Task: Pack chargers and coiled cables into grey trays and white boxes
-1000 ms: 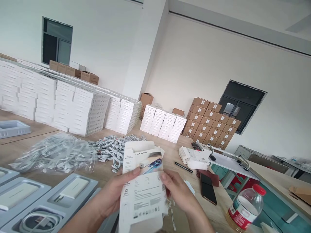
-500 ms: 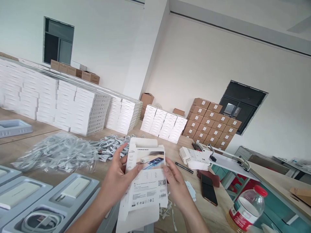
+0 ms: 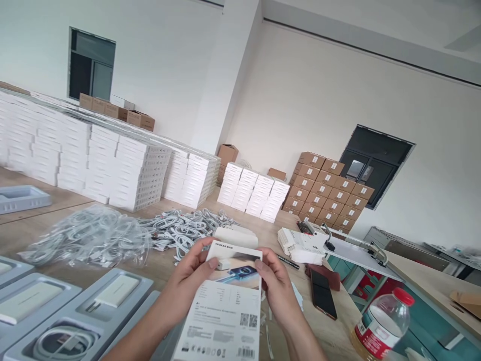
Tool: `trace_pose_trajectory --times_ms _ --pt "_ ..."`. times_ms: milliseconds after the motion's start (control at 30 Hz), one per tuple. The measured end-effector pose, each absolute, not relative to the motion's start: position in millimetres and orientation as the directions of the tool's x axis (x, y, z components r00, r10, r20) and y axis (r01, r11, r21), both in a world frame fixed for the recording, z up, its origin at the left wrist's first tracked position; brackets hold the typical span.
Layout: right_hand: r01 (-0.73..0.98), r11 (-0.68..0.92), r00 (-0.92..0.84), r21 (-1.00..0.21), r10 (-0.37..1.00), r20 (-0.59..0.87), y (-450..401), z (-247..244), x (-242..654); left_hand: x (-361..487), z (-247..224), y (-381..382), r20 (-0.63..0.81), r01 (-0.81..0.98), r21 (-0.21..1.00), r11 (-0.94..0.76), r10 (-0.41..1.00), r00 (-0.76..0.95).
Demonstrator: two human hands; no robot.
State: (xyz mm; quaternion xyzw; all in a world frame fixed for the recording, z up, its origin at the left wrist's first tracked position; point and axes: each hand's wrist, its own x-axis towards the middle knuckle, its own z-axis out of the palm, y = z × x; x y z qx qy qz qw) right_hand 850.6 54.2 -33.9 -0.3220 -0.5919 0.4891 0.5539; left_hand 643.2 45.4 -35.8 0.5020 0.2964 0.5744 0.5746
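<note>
Between my hands is a white printed carton (image 3: 221,313), its face showing a charger and phone picture, text and codes. A pale flap stands up behind its far edge. My left hand (image 3: 190,281) grips the carton's left side, thumb on the picture. My right hand (image 3: 276,286) holds the upper right side, thumb on top and fingers behind. To the left, grey trays (image 3: 124,296) each hold a white charger (image 3: 116,291), and a coiled cable (image 3: 65,343) sits in one tray. Beyond my left hand lies a heap of grey-white cables (image 3: 188,225).
Bagged cables (image 3: 97,235) lie at left, before tall stacks of white boxes (image 3: 128,170). At right are flat white cartons (image 3: 300,245), a pen (image 3: 288,261), a phone (image 3: 323,296) and a red-capped bottle (image 3: 383,323). Brown boxes (image 3: 326,190) stand farther back.
The carton has tipped flatter and come lower and nearer to me. Its spread side and lower flaps no longer show. Both hands have shifted to grip its upper sides.
</note>
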Motion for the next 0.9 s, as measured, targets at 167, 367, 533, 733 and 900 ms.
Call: trace_pose_trajectory --times_ms 167,367,533,733,900 --pt "-0.075 0.344 -0.043 -0.936 0.937 0.348 54.8 -30.1 852.9 636.6 -32.2 42.5 0.216 -0.428 0.9 -0.08 0.935 0.28" --pt "-0.044 0.346 -0.055 -0.937 0.936 0.348 60.1 -25.1 859.9 636.6 -26.9 37.4 0.233 -0.401 0.915 -0.032 0.855 0.463" --pt "0.148 0.531 -0.045 -0.834 0.846 0.531 59.5 -25.5 862.7 638.2 -26.8 36.7 0.244 -0.447 0.894 -0.009 0.847 0.472" --pt "0.172 0.603 -0.103 -0.779 0.798 0.594 59.7 -24.8 865.6 637.0 -28.4 37.1 0.231 -0.426 0.905 -0.017 0.858 0.458" --pt "-0.234 0.229 -0.143 -0.945 0.953 0.266 66.0 -30.4 867.3 638.1 -30.4 35.8 0.226 -0.355 0.934 -0.033 0.825 0.517"
